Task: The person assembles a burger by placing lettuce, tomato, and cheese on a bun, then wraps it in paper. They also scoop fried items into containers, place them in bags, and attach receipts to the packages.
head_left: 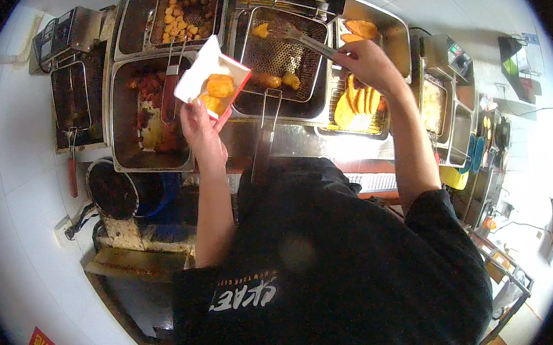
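Note:
My left hand is wrapped round the lower end of a white and red paper food box, which is tilted and has golden fried pieces in it. My right hand grips metal tongs, reaching to the left over a wire fry basket in the middle. A small fried piece lies by the tongs' tips at the basket's far left; I cannot tell if they touch it. More browned fried pieces lie at the basket's near side.
A metal tray of small fried chunks stands at the far left, with a stained metal pan nearer. Right of the basket, large fried cutlets lie on a wire rack. A basket handle points toward me. Another fryer basket stands far left.

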Action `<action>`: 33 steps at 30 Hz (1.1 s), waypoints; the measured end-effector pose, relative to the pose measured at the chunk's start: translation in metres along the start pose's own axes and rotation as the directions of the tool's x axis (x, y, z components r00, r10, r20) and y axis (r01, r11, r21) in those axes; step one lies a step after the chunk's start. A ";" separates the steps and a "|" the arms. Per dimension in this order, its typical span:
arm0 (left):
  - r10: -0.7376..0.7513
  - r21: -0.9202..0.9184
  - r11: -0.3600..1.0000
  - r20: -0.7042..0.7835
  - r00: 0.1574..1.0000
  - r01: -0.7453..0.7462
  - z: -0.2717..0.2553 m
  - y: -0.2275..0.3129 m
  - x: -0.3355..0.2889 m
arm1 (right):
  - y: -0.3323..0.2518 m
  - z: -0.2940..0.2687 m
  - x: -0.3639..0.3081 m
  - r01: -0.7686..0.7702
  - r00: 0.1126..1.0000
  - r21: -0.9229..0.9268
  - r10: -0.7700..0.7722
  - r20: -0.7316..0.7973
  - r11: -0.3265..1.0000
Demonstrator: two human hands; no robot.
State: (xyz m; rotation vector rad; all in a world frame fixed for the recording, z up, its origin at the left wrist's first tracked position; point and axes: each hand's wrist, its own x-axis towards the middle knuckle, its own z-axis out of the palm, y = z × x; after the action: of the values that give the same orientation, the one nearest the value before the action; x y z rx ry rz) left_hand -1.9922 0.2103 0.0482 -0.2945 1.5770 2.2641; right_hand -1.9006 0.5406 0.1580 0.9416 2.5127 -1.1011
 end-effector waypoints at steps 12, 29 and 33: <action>-0.001 0.049 0.999 0.003 1.000 0.001 -0.004 -0.004 0.001 | -0.008 0.003 -0.005 -0.035 0.999 0.046 0.036 -0.030 0.998; -0.008 -0.060 0.998 0.125 0.992 0.015 0.001 -0.007 -0.003 | -0.009 0.027 -0.010 0.488 0.818 -0.831 -0.471 0.329 0.266; -0.014 -0.072 0.997 0.060 0.998 0.019 -0.001 -0.005 -0.011 | -0.011 0.028 -0.006 0.445 0.879 -0.841 -0.327 0.346 0.307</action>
State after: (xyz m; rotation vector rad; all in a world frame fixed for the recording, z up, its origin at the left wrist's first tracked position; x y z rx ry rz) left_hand -1.9799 0.2092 0.0478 -0.2558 1.4597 2.2992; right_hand -1.9044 0.5116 0.1476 -0.0863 2.6640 0.3079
